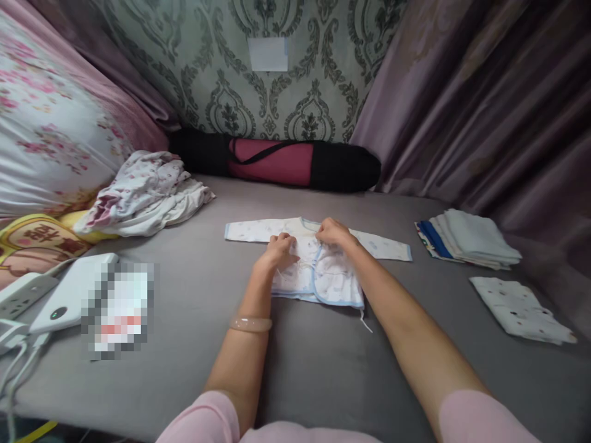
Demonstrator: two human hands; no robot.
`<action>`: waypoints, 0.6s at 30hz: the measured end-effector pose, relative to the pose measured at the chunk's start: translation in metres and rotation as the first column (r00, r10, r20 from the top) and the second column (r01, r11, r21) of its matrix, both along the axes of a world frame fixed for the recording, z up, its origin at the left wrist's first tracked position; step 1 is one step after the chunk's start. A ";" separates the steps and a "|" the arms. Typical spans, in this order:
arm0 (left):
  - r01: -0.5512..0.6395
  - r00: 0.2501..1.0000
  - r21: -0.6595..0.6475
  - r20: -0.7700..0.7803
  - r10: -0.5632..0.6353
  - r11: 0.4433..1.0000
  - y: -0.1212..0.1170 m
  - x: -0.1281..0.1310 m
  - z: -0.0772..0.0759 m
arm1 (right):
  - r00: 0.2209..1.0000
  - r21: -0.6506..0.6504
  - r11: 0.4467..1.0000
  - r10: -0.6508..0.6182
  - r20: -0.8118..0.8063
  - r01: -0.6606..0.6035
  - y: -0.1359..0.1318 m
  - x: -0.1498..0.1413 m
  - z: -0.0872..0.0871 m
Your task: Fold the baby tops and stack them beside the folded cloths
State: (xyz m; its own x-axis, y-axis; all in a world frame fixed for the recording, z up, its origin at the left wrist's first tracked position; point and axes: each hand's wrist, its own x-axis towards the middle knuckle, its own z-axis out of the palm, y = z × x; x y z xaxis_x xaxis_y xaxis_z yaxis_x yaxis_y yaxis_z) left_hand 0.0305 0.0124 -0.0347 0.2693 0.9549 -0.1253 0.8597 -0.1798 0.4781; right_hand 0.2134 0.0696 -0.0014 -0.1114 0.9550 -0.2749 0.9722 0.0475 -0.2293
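A white baby wrap shirt with a faint print and pale blue trim lies spread on the grey bed surface, both sleeves stretched out sideways. Just below its neckline, my right hand pinches the edge of the front panel. My left hand rests on the left side of the chest, thumb apart from the bent fingers, with no fabric visibly gripped. A thin white tie hangs from the shirt's lower right corner. The cloth under both hands is partly hidden.
On the right are a stack of folded clothes and a folded spotted garment. Crumpled clothing, a white power bank and a power strip lie left. A long black-and-red bag lies along the wall.
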 end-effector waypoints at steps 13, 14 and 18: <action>0.005 0.985 0.149 0.172 -0.031 0.989 0.006 0.003 0.000 | 0.970 0.183 0.969 0.196 -0.146 -0.168 0.003 0.037 -0.004; -0.010 0.977 0.192 0.210 -0.031 0.981 0.006 0.009 -0.002 | 0.954 0.171 0.958 0.259 -0.154 -0.232 0.003 0.039 -0.006; 0.037 0.957 0.259 0.268 -0.109 0.965 0.007 0.038 -0.009 | 0.918 0.144 0.918 0.384 -0.097 -0.369 -0.001 0.040 -0.013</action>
